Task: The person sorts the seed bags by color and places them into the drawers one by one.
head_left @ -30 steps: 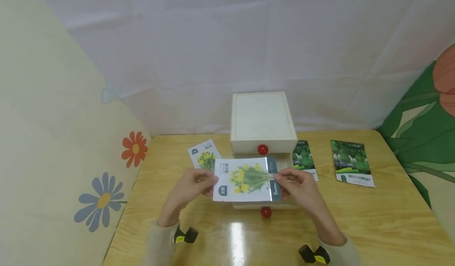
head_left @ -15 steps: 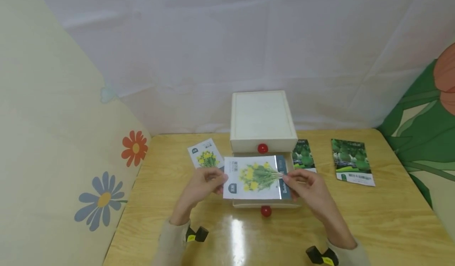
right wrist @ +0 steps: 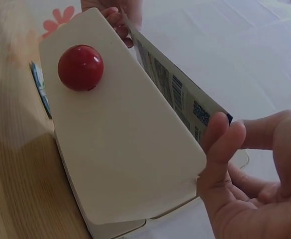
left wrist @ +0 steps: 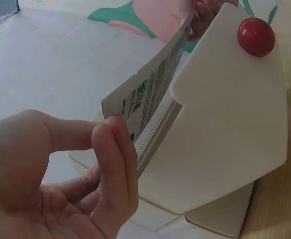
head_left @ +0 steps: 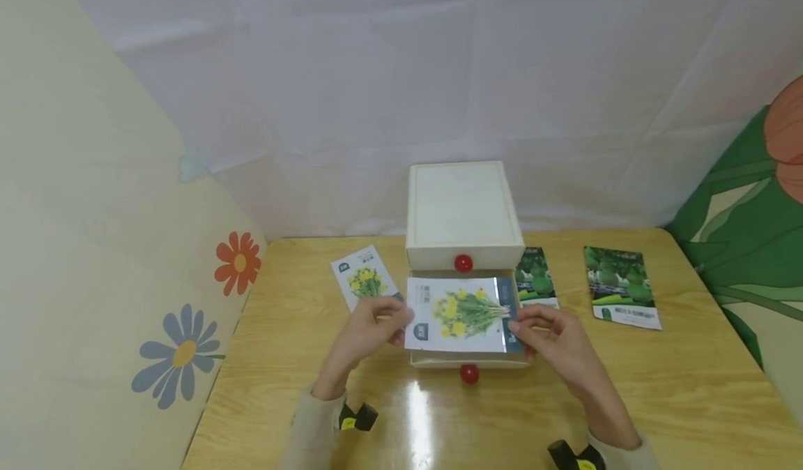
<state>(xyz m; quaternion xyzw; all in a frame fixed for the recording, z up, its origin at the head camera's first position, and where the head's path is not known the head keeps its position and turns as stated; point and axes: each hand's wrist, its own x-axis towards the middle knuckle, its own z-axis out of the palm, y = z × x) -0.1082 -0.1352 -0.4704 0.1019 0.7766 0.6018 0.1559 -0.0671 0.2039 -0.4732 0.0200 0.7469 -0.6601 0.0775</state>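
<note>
L hand pinches the L short edge of a yellow-flower packet, thumb on the printed front, fingers behind; R hand pinches the opp. edge, at the dark blue band. Packet is stretched btwn the two, front up, directly over the pulled-out lower drawer of a small white cabinet; can't tell if it touches the drawer. Wrist views show its back w/ small print, plus a barcode & QR code nr the R hand. Lower drawer has a red knob; upper drawer is closed, w/ its own red knob. A 2nd yellow-flower packet lies angled on the desk, L of cabinet, partly behind the L hand. Just R of cabinet: a dark green packet, partly hidden; farther R, a matching green packet, fully visible. White cloth hangs behind; floral panels flank both sides.
</note>
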